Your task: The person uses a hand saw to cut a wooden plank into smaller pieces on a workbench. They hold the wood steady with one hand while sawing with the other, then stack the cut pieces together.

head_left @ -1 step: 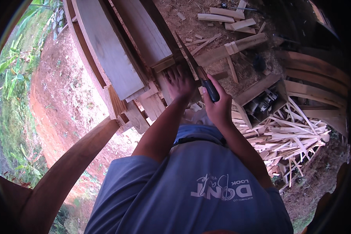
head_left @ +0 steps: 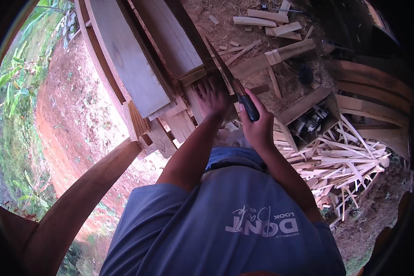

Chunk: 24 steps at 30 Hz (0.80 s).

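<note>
My right hand (head_left: 258,122) is closed around the dark handle of a handsaw (head_left: 224,69). The narrow blade points away and to the left, along the right side of the wooden boards. My left hand (head_left: 211,97) lies palm down on the near end of the wooden workpiece, its fingers stretched out and nothing gripped. Just beyond those fingers ends a long pale board (head_left: 172,34) with a darker edge. Another wide board (head_left: 129,60) lies to its left. Shadow hides where the saw blade meets the wood, so contact is unclear.
A wooden box (head_left: 303,103) with metal tool parts inside stands at right. Beside it lie thin wood strips (head_left: 340,161) in a heap and several stacked boards (head_left: 372,92). Offcuts (head_left: 287,28) litter the ground at the far right. A thick wooden post (head_left: 83,200) rises at left.
</note>
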### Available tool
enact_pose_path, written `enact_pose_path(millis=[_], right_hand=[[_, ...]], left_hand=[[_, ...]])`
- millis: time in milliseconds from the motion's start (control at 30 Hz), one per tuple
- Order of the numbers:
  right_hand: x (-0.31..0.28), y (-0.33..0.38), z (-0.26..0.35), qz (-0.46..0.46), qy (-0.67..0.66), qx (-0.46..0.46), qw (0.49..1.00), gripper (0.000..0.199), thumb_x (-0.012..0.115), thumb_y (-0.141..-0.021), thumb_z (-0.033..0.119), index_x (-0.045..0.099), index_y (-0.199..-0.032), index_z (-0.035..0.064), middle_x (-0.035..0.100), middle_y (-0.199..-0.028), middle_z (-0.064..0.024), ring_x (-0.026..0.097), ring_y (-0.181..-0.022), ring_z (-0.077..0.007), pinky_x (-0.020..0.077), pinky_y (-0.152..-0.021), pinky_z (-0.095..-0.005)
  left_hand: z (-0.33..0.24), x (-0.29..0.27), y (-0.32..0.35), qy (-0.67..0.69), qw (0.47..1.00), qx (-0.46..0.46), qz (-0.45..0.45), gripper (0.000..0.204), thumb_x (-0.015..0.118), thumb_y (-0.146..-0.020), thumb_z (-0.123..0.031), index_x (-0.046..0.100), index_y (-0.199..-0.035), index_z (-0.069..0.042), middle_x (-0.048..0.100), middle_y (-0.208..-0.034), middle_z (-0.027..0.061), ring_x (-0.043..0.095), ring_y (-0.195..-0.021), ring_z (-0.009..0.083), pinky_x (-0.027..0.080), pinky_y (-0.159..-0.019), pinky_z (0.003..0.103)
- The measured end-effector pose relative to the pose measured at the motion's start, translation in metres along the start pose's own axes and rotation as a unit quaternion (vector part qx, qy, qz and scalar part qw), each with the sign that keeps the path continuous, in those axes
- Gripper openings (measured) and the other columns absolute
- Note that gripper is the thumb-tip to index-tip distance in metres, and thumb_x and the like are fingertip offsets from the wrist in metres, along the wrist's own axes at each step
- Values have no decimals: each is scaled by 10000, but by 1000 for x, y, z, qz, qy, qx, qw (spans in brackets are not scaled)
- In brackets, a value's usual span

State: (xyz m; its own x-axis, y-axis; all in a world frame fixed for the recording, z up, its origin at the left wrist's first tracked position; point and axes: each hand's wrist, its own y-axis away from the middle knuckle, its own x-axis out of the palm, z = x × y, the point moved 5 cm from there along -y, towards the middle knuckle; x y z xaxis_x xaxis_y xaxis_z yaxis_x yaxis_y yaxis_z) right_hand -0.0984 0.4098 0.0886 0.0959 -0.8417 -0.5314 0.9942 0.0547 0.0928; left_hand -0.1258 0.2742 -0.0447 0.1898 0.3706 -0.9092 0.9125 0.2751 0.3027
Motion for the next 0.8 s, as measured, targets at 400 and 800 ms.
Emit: enact_pose_path(millis=[400,800], right_hand=[[-110,95,71,76,41,64,994,476,653,-977,81,580,-1440,-6,765,-1072,-210,771,-978,-253,583,-860,-356],[-15,22,-3,13,-35,-1,999,468,683,-974,113,588,-1422,14,751,-1059,-235,768,-994,-327,588,-850,-388]], left_hand=[[0,-2,0,-9,998,-43,41,700,488,-975,-327,337,-1589,-25,370,-1618,216,284,-1531,377,132,-1278,546],[5,6,0,-35,998,-23,-36,748,541,-943,-349,343,-1583,-16,401,-1592,206,324,-1503,373,140,-1276,531]])
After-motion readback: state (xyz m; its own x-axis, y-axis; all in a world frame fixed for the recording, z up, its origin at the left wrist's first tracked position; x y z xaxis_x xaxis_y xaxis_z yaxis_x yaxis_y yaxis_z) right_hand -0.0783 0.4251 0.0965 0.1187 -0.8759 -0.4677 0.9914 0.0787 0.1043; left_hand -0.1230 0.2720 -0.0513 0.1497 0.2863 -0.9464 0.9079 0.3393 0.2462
